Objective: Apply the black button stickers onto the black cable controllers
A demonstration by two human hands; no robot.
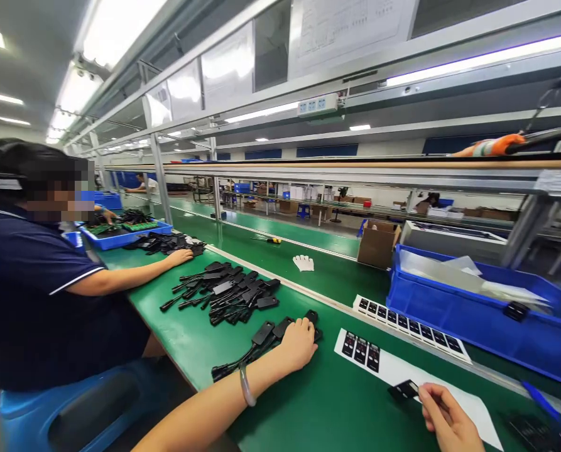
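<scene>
My left hand (299,344), with a bracelet on the wrist, has its fingers curled over the end of a small group of black cabled modules (263,333). The fingers hide part of the module under them. Between the thumb and finger of my right hand (450,417) is a black label (406,389), held over a white backing sheet (393,371). Three black labels (361,350) remain stuck at that sheet's far left end. Beyond my left hand lies a larger pile of black cabled modules (233,289).
A label strip (412,326) lies along the rail before a blue bin (463,314). A white glove (303,263), a screwdriver (273,240) and a cardboard box (378,245) are farther back. On the left, a co-worker (39,289) reaches to another pile, near a blue tray (124,233).
</scene>
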